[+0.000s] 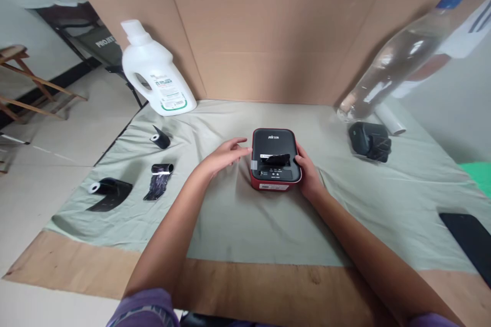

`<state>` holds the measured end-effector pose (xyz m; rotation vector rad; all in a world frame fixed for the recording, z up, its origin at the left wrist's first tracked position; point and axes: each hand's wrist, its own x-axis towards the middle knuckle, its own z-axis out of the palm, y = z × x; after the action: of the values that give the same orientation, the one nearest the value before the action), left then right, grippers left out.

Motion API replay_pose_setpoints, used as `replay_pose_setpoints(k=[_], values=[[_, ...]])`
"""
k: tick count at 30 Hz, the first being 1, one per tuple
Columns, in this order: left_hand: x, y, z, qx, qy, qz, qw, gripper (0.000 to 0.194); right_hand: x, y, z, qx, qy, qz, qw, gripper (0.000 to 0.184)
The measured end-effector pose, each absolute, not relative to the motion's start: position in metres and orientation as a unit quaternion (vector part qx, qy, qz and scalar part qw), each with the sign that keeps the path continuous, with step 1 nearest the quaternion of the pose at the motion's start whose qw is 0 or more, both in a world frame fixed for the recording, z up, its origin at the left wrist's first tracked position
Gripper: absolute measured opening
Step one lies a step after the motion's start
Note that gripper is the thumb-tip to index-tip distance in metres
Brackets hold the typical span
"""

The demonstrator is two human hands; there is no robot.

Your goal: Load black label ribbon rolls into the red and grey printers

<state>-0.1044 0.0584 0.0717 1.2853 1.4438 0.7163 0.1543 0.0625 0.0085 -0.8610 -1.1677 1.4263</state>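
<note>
Right hand (309, 176) gripping a black-and-red device (274, 145) at mid-worktop (245, 283)

The device is sitting around the middle of the worktop, on a pale green cloth (249, 230), and a black strip (276, 160) is lying across its top. The right hand is curling round its right side, thumb resting on the rim. The left hand (226, 157) is hovering open at the other side, fingers loosely spread, holding nothing; I can't tell whether a fingertip is touching.

Towards the left edge, a small black roll (163, 139), a crinkled roll (162, 168) and a larger roll (109, 191) are lying apart. A white jug (161, 76) is standing at the far left corner, and a clear bottle (399, 61) is standing near the far right one, with a wrapped dark object (369, 141) lying just nearer. A dark phone-like slab (470, 242) is lying by the near right corner. Cardboard (249, 61) is rising behind the far edge.
</note>
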Motion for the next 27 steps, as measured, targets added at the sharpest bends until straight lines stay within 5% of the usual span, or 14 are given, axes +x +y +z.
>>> replay_pose_setpoints(k=[6, 9, 14, 21, 27], values=[[-0.201, 0.060, 0.064, 0.501, 0.789, 0.330, 0.131, 0.048, 0.152, 0.059, -0.006, -0.375, -0.526, 0.534, 0.546, 0.068], [-0.261, 0.061, 0.062, 0.438, 0.858, 0.269, -0.014, 0.061, 0.151, 0.060, -0.010, -0.376, -0.528, 0.517, 0.559, 0.064], [-0.314, 0.062, 0.062, 0.438, 0.883, 0.151, 0.072, 0.049, 0.153, 0.064, -0.017, -0.369, -0.525, 0.514, 0.569, 0.053], [-0.328, -0.009, 0.072, 0.458, 0.874, 0.163, 0.010, 0.046, 0.154, 0.063, -0.012, -0.363, -0.530, 0.519, 0.564, 0.050], [-0.326, -0.078, 0.074, 0.486, 0.872, 0.054, 0.026, 0.041, 0.154, 0.064, -0.013, -0.367, -0.539, 0.512, 0.558, 0.055]])
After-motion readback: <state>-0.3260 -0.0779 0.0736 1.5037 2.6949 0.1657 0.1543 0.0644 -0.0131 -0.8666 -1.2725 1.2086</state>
